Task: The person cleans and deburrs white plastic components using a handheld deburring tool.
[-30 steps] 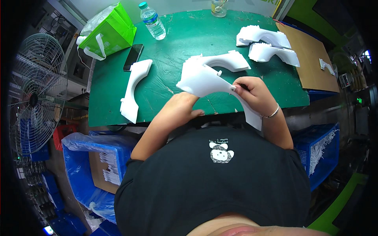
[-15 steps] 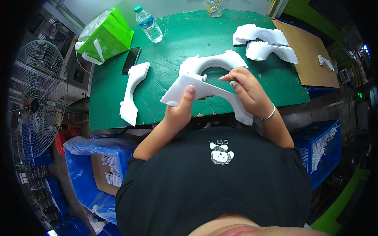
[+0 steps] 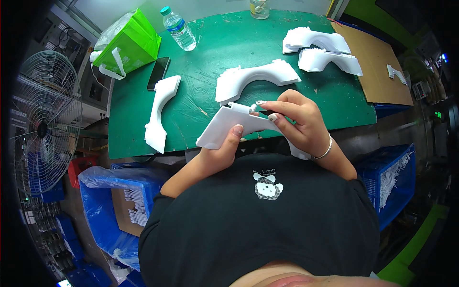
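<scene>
My left hand (image 3: 221, 152) grips a white curved plastic part (image 3: 220, 125) by its broad end, thumb on top, above the table's near edge. At that part's upper edge, close to a small tab, my right hand (image 3: 300, 122) pinches a small dark tool (image 3: 264, 113). Its kind cannot be made out, as the fingers cover most of it. The right hand also hides some of the part's curved arm. Just beyond both hands lies a stack of similar white curved parts (image 3: 256, 77) on the green table (image 3: 203, 62).
More white parts (image 3: 161, 112) lie stacked at left, with further stacks (image 3: 318, 43) at far right beside cardboard (image 3: 377, 71). A phone (image 3: 159, 73), green bag (image 3: 136, 45), water bottle (image 3: 180, 29) and glass jar (image 3: 259, 8) stand behind. Blue bins (image 3: 98, 205) flank me; a fan (image 3: 45, 124) stands left.
The held part has moved down toward me and tilted. My right hand has come lower, bringing the small dark tool against the part's edge by the tab.
</scene>
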### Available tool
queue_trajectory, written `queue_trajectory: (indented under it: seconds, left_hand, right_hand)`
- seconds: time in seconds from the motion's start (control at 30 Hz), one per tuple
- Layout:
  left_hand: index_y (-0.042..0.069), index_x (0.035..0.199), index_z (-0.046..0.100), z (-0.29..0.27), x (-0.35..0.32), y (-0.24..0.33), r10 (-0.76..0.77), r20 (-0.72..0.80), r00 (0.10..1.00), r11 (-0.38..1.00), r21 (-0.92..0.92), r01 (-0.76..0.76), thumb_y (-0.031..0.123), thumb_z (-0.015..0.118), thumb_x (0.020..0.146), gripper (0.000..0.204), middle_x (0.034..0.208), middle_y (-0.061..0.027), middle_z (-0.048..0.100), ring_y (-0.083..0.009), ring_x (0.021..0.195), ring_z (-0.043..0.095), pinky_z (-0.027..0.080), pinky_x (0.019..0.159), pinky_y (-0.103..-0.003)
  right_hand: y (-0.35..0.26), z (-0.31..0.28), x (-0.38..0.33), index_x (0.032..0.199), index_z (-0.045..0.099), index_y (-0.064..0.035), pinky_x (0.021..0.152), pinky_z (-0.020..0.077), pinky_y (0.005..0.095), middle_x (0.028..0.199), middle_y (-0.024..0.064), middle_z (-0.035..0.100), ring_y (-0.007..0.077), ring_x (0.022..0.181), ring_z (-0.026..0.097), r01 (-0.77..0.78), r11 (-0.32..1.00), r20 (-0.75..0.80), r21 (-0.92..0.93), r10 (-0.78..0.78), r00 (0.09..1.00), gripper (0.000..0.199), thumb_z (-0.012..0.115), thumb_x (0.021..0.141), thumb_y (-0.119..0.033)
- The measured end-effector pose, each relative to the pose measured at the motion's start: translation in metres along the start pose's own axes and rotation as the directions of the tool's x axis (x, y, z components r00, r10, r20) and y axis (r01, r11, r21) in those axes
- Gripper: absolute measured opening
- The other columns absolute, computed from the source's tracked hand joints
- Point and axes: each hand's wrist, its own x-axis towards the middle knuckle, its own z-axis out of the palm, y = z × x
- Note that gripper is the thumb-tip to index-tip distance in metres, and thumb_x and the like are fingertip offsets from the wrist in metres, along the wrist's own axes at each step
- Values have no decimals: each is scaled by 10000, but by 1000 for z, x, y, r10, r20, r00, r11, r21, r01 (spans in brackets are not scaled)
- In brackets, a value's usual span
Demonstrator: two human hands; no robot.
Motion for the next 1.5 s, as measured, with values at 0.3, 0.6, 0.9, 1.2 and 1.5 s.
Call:
queue_trajectory:
  seconds: [0.3,0.6,0.9,1.2,1.5]
  left_hand:
    - [-38,1202,572,-1,-3,-1,-28,16,999,995,97,26,177,477,976,326,1024,-135,685,-215,945,662,509,823,-328]
    - [-6,1192,605,-5,-4,-5,-6,111,994,982,189,-15,160,460,963,318,949,-107,695,-107,703,595,480,626,-242]
    - [-5,1184,612,-3,-3,-5,58,95,994,973,216,-77,163,474,951,318,925,-110,687,-127,656,568,482,631,-267]
    - [-13,1157,617,-5,2,14,133,220,966,910,359,-207,176,469,956,313,949,-159,674,-302,827,661,507,744,-353]
    - [-20,1160,611,-7,4,11,191,300,935,876,378,-301,157,483,933,315,948,-164,670,-315,810,658,509,725,-352]
  right_hand:
    - [-6,3,0,1021,716,-52,530,435,314,750,74,587,203,604,568,26,968,-102,-249,-53,993,223,683,805,-95]
    - [3,-3,-7,1021,728,-35,533,423,288,720,89,587,168,615,559,-20,995,-21,94,22,1000,268,648,767,-69]
    - [-4,1,-8,1023,723,-21,528,406,280,732,85,568,160,609,525,14,997,-55,-76,-18,998,287,626,754,-37]
    - [4,-9,-11,995,729,-9,529,410,275,732,87,587,149,604,544,-77,973,19,217,75,997,226,636,799,-73]
    - [0,-7,-8,1002,729,-8,547,406,268,732,79,580,138,633,541,-132,978,84,159,120,989,232,623,809,-82]
